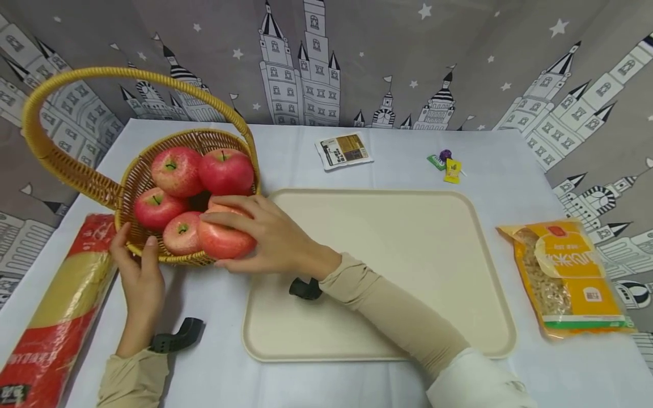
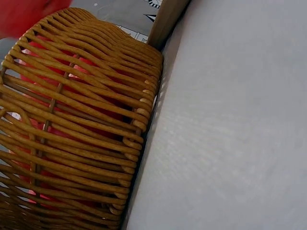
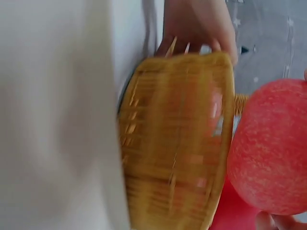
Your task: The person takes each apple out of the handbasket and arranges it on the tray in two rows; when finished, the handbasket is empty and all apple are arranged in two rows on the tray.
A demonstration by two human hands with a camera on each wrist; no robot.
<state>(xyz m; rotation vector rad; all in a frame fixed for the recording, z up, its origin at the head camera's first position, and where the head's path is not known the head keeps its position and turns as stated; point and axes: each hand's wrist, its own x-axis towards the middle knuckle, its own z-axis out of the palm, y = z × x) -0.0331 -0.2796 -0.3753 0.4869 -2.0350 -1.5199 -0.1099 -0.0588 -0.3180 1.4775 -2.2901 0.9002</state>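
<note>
A woven wicker basket (image 1: 134, 180) with a tall handle (image 1: 51, 153) holds several red apples (image 1: 176, 170). My right hand (image 1: 255, 229) grips one red apple (image 1: 224, 238) at the basket's near rim; the same apple (image 3: 273, 153) fills the right side of the right wrist view. My left hand (image 1: 135, 266) holds the basket's near-left rim with thumb and fingers. In the right wrist view the left hand (image 3: 199, 26) shows behind the basket (image 3: 177, 143). The left wrist view shows the basket wall (image 2: 76, 124) close up, red apples behind the weave.
A cream tray (image 1: 377, 272) lies right of the basket on the white tablecloth (image 1: 510, 181). A red and yellow noodle pack (image 1: 56, 311) lies at the left, an orange snack bag (image 1: 563, 277) at the right. A small packet (image 1: 344, 150) and candies (image 1: 446, 164) sit farther back.
</note>
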